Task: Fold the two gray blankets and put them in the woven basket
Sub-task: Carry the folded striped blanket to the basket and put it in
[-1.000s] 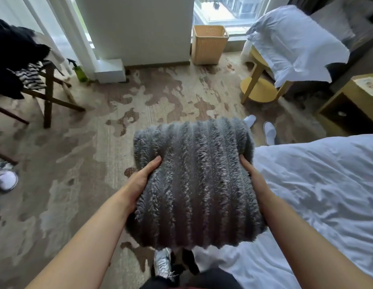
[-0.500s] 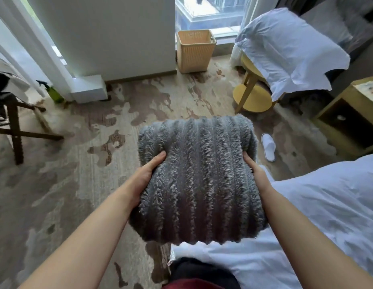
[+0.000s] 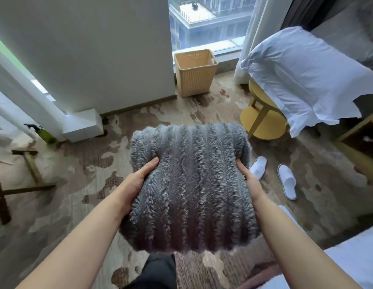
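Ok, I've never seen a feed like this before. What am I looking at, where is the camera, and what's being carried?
There is no machine here: the camera sits on a person's head, looking forward and down. The two bare arms are theirs. The left hand and right hand press on either side of a folded gray blanket, held above the patterned carpet. Ahead, by the window, stands the woven basket, which looks empty from this angle. White slippers lie on the floor to the right.
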The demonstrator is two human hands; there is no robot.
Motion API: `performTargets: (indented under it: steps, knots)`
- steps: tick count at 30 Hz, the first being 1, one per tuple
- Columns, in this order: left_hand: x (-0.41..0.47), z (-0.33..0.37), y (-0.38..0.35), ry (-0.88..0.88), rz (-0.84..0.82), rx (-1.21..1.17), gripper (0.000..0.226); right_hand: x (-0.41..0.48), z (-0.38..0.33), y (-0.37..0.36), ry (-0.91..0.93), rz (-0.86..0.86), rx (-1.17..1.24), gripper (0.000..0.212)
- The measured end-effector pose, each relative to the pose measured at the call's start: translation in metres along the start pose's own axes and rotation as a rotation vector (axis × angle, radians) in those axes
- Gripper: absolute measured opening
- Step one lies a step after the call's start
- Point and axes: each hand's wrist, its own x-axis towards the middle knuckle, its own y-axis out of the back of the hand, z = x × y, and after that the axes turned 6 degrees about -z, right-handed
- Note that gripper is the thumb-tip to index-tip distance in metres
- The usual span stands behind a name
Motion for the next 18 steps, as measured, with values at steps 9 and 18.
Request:
performTargets:
  steps: [9, 18]
  knots:
    - [0.152, 0.175, 0.027, 0.042, -0.12, -0.044, 0.078, 0.171, -0.122, -0.036, -0.027, -0.035, 0.158, 0.069]
    - [0.302, 0.311, -0.043, 0.089, -0.222, 0.013, 0.074, 0.302, -0.236, 0.018, 0.036, 0.085, 0.288, 0.059]
